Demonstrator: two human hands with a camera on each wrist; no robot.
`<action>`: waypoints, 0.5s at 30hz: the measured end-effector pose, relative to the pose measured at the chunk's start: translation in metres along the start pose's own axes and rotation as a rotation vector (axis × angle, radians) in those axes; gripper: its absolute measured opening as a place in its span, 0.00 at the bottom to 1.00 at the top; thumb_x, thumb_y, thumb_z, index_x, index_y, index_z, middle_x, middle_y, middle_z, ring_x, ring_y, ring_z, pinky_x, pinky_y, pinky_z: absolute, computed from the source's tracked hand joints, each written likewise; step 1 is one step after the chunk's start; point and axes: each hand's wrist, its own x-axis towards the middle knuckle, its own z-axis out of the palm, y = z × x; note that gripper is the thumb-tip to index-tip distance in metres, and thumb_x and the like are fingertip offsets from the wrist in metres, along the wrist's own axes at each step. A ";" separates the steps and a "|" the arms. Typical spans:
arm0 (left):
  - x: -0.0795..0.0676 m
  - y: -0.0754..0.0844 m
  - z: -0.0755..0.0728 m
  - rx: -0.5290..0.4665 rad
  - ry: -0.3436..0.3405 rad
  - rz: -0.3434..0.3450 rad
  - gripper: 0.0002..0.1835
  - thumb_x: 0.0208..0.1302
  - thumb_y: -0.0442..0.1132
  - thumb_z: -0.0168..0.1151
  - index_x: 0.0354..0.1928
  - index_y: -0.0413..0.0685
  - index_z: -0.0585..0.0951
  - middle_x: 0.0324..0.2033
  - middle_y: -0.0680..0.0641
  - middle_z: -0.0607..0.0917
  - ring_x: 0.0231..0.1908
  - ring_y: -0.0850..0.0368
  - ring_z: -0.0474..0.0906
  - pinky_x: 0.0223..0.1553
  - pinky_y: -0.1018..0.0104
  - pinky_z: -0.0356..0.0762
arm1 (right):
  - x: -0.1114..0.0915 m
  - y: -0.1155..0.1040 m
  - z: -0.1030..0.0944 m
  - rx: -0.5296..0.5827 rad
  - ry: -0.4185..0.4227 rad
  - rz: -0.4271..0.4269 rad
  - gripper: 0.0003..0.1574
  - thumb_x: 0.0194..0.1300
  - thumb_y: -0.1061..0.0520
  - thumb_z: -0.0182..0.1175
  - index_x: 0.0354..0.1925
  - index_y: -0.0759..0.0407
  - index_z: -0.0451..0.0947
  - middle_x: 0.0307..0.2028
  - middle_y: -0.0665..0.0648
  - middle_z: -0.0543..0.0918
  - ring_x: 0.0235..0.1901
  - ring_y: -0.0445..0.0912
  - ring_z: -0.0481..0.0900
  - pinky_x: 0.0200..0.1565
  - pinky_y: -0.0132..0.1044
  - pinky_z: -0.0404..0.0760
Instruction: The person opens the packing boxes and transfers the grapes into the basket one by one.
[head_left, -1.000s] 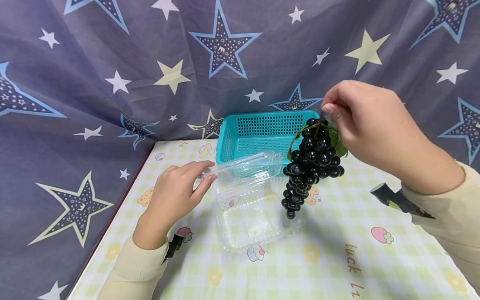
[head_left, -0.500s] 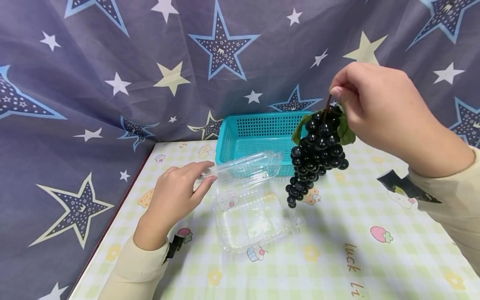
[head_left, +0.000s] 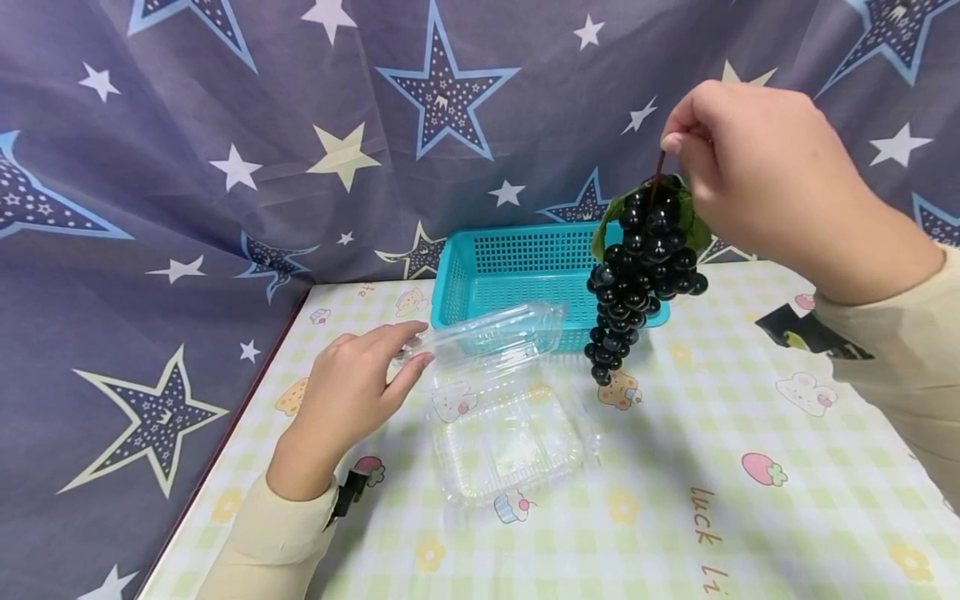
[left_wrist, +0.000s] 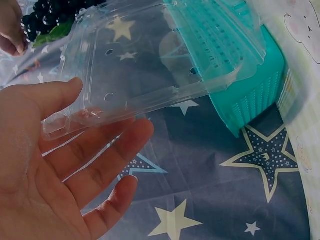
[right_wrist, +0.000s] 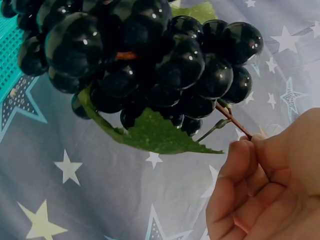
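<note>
My right hand (head_left: 765, 179) pinches the thin brown stem (right_wrist: 235, 121) of a bunch of black grapes (head_left: 637, 258) between thumb and forefinger. The bunch hangs in the air, overlapping the right end of the teal basket in the head view, with green leaves (right_wrist: 160, 132) near its top. My left hand (head_left: 352, 396) holds the raised lid (head_left: 498, 329) of a clear plastic clamshell container by its left corner, thumb on one side and fingers on the other. The container's base (head_left: 517, 450) rests on the table with nothing in it.
A teal perforated basket (head_left: 543, 250) stands at the back of the table, behind the lid. The table (head_left: 720, 467) has a checked, printed cloth. A dark star-patterned curtain (head_left: 337, 100) hangs behind and along the left side.
My right hand has risen with the grapes and shifted slightly right, lifting them away from above the container's right edge. The left hand and lid have stayed in place.
</note>
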 end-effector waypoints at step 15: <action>-0.001 -0.002 -0.002 -0.019 -0.012 -0.026 0.22 0.72 0.56 0.64 0.60 0.53 0.84 0.46 0.50 0.91 0.32 0.52 0.87 0.37 0.50 0.79 | 0.027 0.007 -0.002 -0.064 -0.036 0.057 0.22 0.82 0.53 0.45 0.55 0.66 0.79 0.50 0.65 0.82 0.48 0.63 0.79 0.52 0.65 0.75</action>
